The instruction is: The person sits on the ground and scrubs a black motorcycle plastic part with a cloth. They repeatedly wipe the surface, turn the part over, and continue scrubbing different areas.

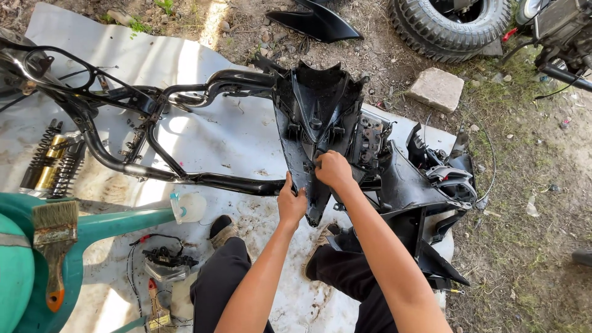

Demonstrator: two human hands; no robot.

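Observation:
A black plastic scooter fairing panel [317,105] stands upright against the front end of a bare black tube frame [154,172]. My left hand [291,203] grips the panel's lower left edge. My right hand [333,169] is closed on the middle of the panel's inner face, fingers pinching something small that I cannot make out. More black body panels [419,191] hang to the right of my hands.
A white tarp [203,135] covers the dirt. On the left lie shock absorbers [52,161], a paintbrush [54,243] on a teal body part [111,223], and small electrical parts [165,259]. A tyre [450,24], a stone block [435,89] and another black panel [317,21] lie beyond.

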